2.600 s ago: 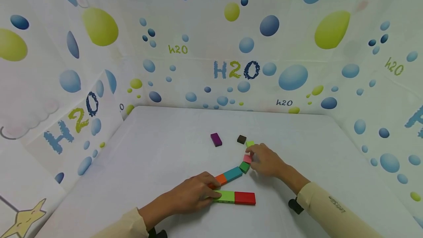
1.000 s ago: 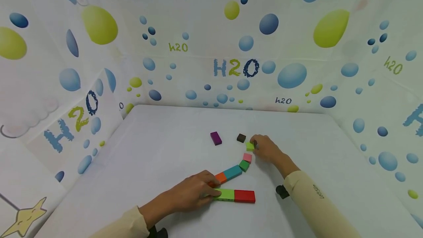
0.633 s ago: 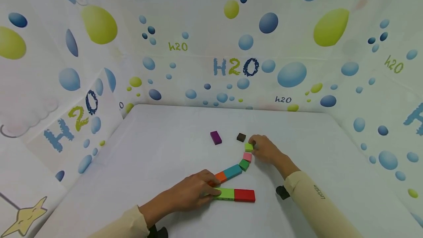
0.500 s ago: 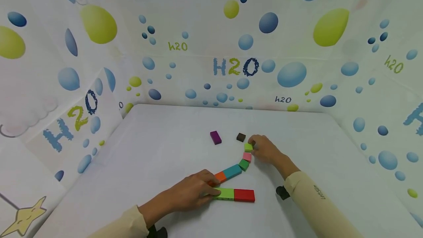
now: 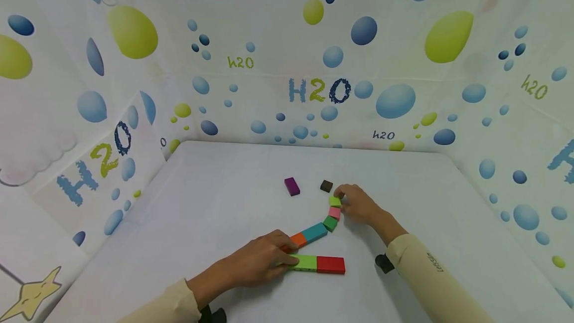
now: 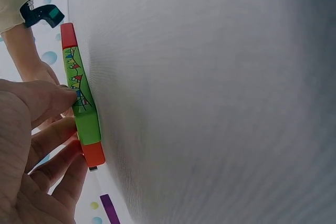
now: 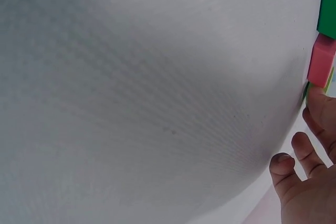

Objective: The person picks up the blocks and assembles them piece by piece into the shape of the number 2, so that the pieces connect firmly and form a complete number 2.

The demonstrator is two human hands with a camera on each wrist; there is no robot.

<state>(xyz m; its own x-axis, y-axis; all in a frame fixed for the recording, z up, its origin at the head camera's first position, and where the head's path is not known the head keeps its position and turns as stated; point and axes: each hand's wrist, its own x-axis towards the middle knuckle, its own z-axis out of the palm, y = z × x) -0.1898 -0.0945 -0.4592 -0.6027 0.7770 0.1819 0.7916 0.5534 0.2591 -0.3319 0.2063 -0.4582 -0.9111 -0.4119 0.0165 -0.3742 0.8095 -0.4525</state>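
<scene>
My left hand is at the left end of two block rows. Its thumb lies against the long light green block, and its fingers are by the orange block; it seems to hold the two between them. A red block abuts the light green one. A teal block follows the orange one, then a dark green block and a pink block. At the curve's far end my right hand pinches a small lime block between thumb and index finger.
Beyond the curve lie a dark brown block and a purple block, each apart from the rest. All stand on a white table. A bubble-printed cloth surrounds the table's back and sides.
My right hand has left the pink block's side for the small lime block and slid it left and nearer, up to the pink block. The left hand stays in place.
</scene>
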